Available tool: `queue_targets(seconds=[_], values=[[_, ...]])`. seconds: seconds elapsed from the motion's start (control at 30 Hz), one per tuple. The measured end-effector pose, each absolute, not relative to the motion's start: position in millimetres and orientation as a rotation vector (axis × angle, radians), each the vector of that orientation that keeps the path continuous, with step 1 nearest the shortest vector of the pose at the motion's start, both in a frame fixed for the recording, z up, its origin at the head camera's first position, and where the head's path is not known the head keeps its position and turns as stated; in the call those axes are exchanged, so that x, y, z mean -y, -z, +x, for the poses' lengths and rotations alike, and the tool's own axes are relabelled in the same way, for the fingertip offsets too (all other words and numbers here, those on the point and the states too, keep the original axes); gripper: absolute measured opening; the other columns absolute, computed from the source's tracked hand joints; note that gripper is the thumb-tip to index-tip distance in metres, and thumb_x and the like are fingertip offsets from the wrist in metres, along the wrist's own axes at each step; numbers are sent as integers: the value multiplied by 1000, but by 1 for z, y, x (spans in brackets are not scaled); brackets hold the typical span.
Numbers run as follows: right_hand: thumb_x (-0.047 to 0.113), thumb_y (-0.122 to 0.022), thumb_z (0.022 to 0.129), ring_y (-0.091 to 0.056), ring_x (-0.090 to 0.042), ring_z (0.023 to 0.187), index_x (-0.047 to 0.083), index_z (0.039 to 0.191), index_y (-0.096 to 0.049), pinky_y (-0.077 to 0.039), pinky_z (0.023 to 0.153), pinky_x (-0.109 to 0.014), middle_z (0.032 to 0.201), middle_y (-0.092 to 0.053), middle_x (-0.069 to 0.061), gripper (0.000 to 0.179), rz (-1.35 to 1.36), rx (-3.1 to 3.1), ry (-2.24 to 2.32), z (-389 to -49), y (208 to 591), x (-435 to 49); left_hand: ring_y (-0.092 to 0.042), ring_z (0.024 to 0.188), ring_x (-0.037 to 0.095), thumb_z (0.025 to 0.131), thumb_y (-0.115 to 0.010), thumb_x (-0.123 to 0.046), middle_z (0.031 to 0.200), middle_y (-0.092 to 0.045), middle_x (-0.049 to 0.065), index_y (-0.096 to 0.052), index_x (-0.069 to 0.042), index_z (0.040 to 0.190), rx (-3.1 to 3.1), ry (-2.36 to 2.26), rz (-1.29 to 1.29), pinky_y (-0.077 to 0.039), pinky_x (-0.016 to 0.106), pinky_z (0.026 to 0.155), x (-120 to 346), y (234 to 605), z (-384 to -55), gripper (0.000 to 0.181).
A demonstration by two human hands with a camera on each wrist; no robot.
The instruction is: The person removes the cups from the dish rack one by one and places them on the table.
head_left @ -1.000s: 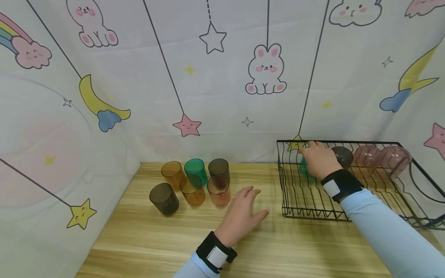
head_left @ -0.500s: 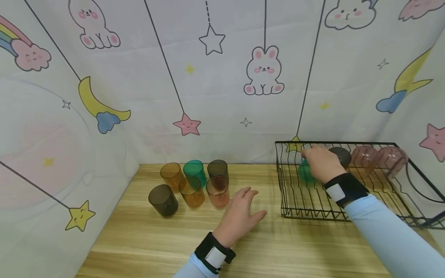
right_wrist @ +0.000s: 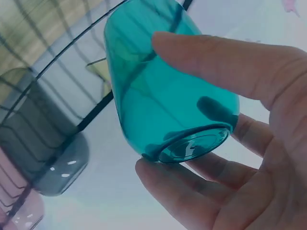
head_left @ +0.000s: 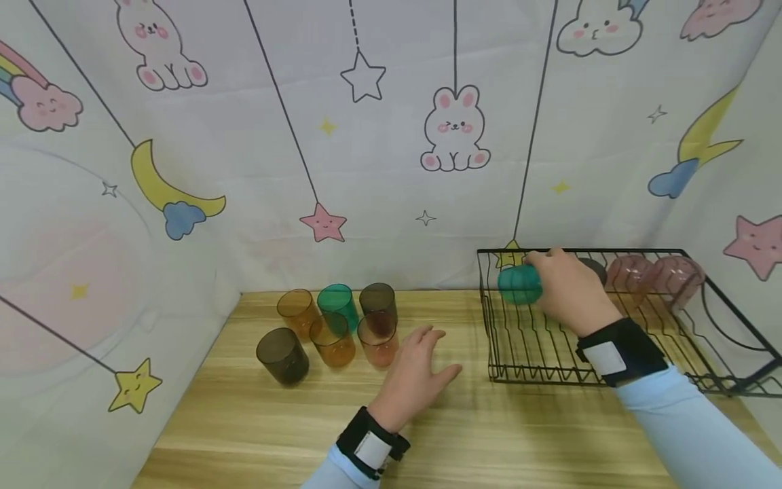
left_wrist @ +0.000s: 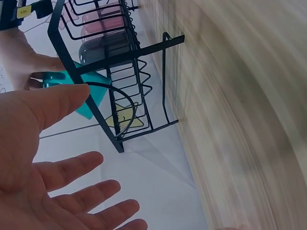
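A teal glass cup [head_left: 519,284] is in my right hand [head_left: 571,288], above the left end of a black wire dish rack [head_left: 537,377]. In the right wrist view, thumb and fingers grip the teal cup [right_wrist: 168,91] around its sides near the base. My left hand [head_left: 411,380] hovers over the table with fingers spread and nothing held; the left wrist view shows its relaxed fingers [left_wrist: 76,167]. Just left of it stand several cups: a pink one [head_left: 377,343], two amber ones, another teal one [head_left: 338,305] and two grey-brown ones, including the nearest [head_left: 283,356].
Inside the rack along its back row sit a dark grey cup [head_left: 594,270], partly hidden by my right hand, and two pink cups [head_left: 675,275]. A patterned cloth [head_left: 391,170] hangs behind the wooden table [head_left: 244,435].
My right hand has lifted the teal cup up from the rack and turned it, so more of it shows left of the fingers. The left hand stays nearly still.
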State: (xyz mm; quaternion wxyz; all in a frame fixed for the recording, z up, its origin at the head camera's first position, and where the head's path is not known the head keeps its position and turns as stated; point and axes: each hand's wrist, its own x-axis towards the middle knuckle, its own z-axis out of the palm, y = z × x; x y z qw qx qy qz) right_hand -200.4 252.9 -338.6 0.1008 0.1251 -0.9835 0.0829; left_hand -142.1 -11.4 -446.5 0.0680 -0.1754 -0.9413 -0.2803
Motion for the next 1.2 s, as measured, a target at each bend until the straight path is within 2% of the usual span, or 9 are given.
queue_targets(seconds=[0.37, 0.57, 0.87, 1.03, 1.2], values=[[16, -81, 67, -61, -38, 94, 5, 126, -49, -53, 72, -53, 116, -55, -22, 67, 391, 2799, -427, -178, 330, -229, -48, 124, 23, 83, -66, -47, 137, -48, 9, -52, -15, 131, 2815, 917, -466, -45, 41, 98, 19, 444, -146, 59], [19, -80, 71, -61, -37, 92, 1, 126, -45, -54, 71, -51, 116, -53, -21, 68, 406, 2756, -565, -168, 331, -218, -48, 125, 24, 82, -67, -48, 136, -49, 7, -53, -15, 130, 2808, 921, -456, -45, 41, 99, 21, 443, -146, 59], [26, -81, 70, -55, -35, 101, 0, 128, -39, -52, 76, -53, 115, -51, -18, 76, 281, 2614, -870, -156, 341, -205, -52, 119, 20, 82, -67, -47, 130, -52, 5, -54, -15, 128, 2778, 935, -448, -47, 38, 95, 24, 441, -147, 57], [40, -79, 72, -54, -35, 104, 5, 133, -33, -52, 76, -52, 120, -47, -20, 84, 168, 2565, -1092, -148, 349, -196, -53, 117, 19, 83, -67, -45, 127, -53, 4, -54, -14, 128, 2767, 991, -440, -48, 37, 95, 26, 438, -147, 56], [56, -72, 72, -53, -34, 105, 8, 135, -31, -50, 75, -46, 123, -46, -19, 90, 79, 2521, -1263, -141, 358, -186, -51, 121, 17, 86, -64, -44, 128, -54, 2, -53, -14, 129, 2734, 1103, -386, -47, 39, 96, 28, 432, -147, 53]])
